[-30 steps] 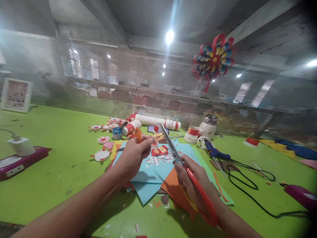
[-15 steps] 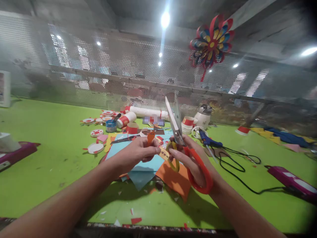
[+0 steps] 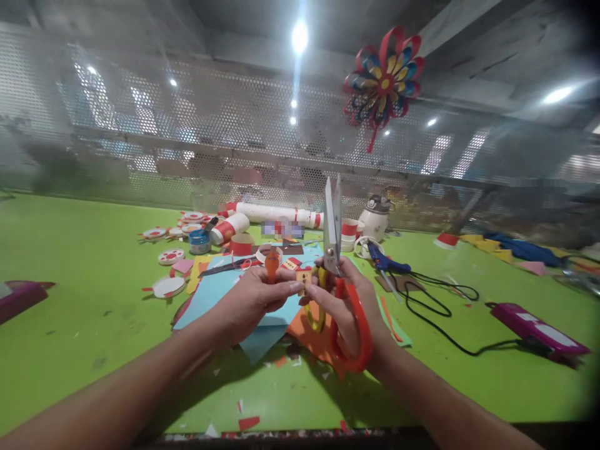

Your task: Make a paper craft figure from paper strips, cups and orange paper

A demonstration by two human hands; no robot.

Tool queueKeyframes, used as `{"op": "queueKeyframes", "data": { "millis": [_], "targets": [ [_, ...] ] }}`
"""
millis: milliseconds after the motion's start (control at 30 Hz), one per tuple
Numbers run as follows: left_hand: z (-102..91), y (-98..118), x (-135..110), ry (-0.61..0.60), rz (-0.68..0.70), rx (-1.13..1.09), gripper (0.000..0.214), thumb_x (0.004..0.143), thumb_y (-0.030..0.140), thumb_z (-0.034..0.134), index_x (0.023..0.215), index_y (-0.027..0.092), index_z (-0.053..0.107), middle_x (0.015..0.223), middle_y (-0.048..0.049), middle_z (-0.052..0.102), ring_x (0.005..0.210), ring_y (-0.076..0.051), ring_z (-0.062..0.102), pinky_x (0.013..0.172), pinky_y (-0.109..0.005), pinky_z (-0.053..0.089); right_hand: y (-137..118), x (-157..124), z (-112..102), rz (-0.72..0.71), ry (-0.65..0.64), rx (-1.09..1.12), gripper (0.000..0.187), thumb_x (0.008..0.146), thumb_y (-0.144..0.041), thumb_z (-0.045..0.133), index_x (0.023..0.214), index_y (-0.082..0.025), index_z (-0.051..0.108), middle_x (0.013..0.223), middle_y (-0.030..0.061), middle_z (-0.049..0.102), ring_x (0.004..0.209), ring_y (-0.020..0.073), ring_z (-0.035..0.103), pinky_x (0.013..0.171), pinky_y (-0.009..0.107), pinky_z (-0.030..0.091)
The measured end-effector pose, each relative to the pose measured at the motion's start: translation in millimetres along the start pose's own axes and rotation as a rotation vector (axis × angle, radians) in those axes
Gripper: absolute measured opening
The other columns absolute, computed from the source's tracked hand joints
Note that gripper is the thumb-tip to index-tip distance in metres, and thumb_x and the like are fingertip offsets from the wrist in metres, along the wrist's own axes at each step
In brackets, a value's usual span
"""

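My left hand (image 3: 257, 294) is closed, its thumb and finger pinching a small yellow paper piece (image 3: 304, 282) with dark marks and a red top edge. An orange paper cutout (image 3: 270, 265) stands up from the same hand, by the index finger. In my right hand (image 3: 347, 300) are large scissors (image 3: 332, 231), red and yellow at the handles, with the blades pointing up and slightly parted. My right thumb and fingertips also touch the yellow piece. Below both hands lie light blue paper sheets (image 3: 213, 300) and orange paper (image 3: 307, 328).
A blue glue gun (image 3: 389, 261) with a black cord lies to the right, near a purple power strip (image 3: 534, 331). Behind are a white tube (image 3: 272, 212), a blue jar (image 3: 199, 242) and a white bottle (image 3: 375, 219). White paper discs (image 3: 169, 287) lie left; a paper flower (image 3: 385, 84) hangs above.
The yellow piece has turned from slanted to upright, its marked face towards me. The scissors have swung to near vertical, with the blades closer together. The view has shifted a little to the right.
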State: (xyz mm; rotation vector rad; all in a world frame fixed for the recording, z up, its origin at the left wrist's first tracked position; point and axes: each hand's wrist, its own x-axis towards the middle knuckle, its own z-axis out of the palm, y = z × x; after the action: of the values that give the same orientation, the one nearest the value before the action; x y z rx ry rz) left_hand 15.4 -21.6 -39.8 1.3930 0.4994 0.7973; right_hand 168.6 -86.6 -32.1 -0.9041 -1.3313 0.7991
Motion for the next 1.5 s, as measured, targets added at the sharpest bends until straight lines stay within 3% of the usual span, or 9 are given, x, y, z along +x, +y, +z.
{"op": "queueKeyframes", "data": {
  "millis": [167, 333, 433, 533, 667, 800, 1033, 1233, 1500],
  "targets": [
    [2.6, -2.4, 0.5, 0.03, -0.011, -0.027, 0.02, 0.075, 0.033, 0.067, 0.071, 0.013, 0.065, 0.063, 0.0004, 0.051, 0.053, -0.007, 0.034, 0.051, -0.024, 0.021, -1.8, -1.5, 3.9, 0.023, -0.02, 0.001, 0.038, 0.071, -0.028, 0.073, 0.101, -0.021, 0.05, 0.082, -0.0015, 0.059, 0.066, 0.0136, 0.062, 0.064, 0.03, 0.054],
    [-8.1, 8.2, -0.2, 0.119, 0.057, -0.027, 0.019, 0.074, 0.03, 0.068, 0.069, 0.014, 0.058, 0.059, 0.0047, 0.041, 0.052, -0.006, 0.029, 0.049, -0.022, 0.021, -14.0, 3.0, -5.4, 0.104, -0.08, -0.253, 0.032, 0.077, -0.038, 0.066, 0.099, -0.019, 0.051, 0.081, 0.001, 0.061, 0.071, 0.0153, 0.059, 0.068, 0.031, 0.05],
    [-20.4, 20.4, -1.2, 0.211, 0.114, -0.002, 0.018, 0.074, 0.027, 0.068, 0.07, 0.015, 0.055, 0.06, 0.0044, 0.04, 0.053, -0.007, 0.031, 0.049, -0.021, 0.023, -16.6, 9.8, -23.2, 0.112, -0.188, -0.407, 0.031, 0.081, -0.045, 0.06, 0.097, -0.02, 0.052, 0.084, 0.0026, 0.059, 0.073, 0.0161, 0.055, 0.065, 0.029, 0.046],
    [-31.9, 31.0, -1.5, 0.245, 0.133, -0.007, 0.016, 0.071, 0.024, 0.068, 0.071, 0.014, 0.055, 0.058, 0.0042, 0.039, 0.051, -0.007, 0.03, 0.047, -0.021, 0.021, -13.5, 15.7, -40.9, 0.137, -0.433, -0.546, 0.032, 0.084, -0.049, 0.054, 0.095, -0.019, 0.053, 0.076, 0.0012, 0.055, 0.065, 0.0148, 0.049, 0.058, 0.027, 0.04],
    [-41.6, 34.7, 0.2, 0.228, 0.156, -0.014, 0.016, 0.071, 0.023, 0.068, 0.071, 0.013, 0.056, 0.059, 0.0038, 0.039, 0.05, -0.006, 0.029, 0.047, -0.023, 0.019, -9.5, 17.3, -49.8, 0.067, -0.524, -0.686, 0.037, 0.085, -0.055, 0.048, 0.098, -0.02, 0.051, 0.073, 0.001, 0.052, 0.064, 0.0154, 0.044, 0.058, 0.028, 0.036],
    [-44.9, 31.8, 1.8, 0.191, 0.15, 0.016, 0.017, 0.073, 0.025, 0.068, 0.072, 0.014, 0.056, 0.057, 0.0043, 0.038, 0.05, -0.006, 0.027, 0.048, -0.024, 0.017, -10.1, 14.7, -47.6, 0.006, -0.594, -0.684, 0.033, 0.088, -0.052, 0.045, 0.091, -0.021, 0.053, 0.071, 0.0, 0.049, 0.064, 0.0148, 0.042, 0.058, 0.027, 0.034],
    [-46.0, 35.1, 0.4, 0.14, 0.134, 0.089, 0.019, 0.074, 0.025, 0.067, 0.067, 0.013, 0.054, 0.057, 0.0029, 0.042, 0.05, -0.006, 0.027, 0.048, -0.025, 0.015, -15.8, 13.2, -47.0, -0.006, -0.602, -0.694, 0.03, 0.086, -0.048, 0.051, 0.092, -0.02, 0.061, 0.07, -0.001, 0.048, 0.064, 0.0139, 0.041, 0.057, 0.025, 0.033],
    [-48.5, 38.4, -0.2, 0.183, 0.117, 0.109, 0.018, 0.069, 0.023, 0.069, 0.064, 0.013, 0.056, 0.054, 0.0022, 0.044, 0.048, -0.006, 0.028, 0.048, -0.026, 0.015, -17.9, 13.4, -47.8, 0.002, -0.598, -0.692, 0.033, 0.084, -0.048, 0.054, 0.099, -0.022, 0.066, 0.072, -0.0001, 0.055, 0.066, 0.015, 0.046, 0.059, 0.026, 0.036],
    [-47.3, 38.6, -0.2, 0.19, 0.119, 0.078, 0.018, 0.068, 0.022, 0.07, 0.062, 0.013, 0.055, 0.053, 0.0023, 0.043, 0.048, -0.006, 0.029, 0.048, -0.026, 0.016, -15.5, 14.3, -46.3, -0.009, -0.555, -0.771, 0.035, 0.081, -0.049, 0.058, 0.098, -0.02, 0.067, 0.061, -0.0033, 0.041, 0.059, 0.0125, 0.036, 0.054, 0.025, 0.031]
  ]
}}
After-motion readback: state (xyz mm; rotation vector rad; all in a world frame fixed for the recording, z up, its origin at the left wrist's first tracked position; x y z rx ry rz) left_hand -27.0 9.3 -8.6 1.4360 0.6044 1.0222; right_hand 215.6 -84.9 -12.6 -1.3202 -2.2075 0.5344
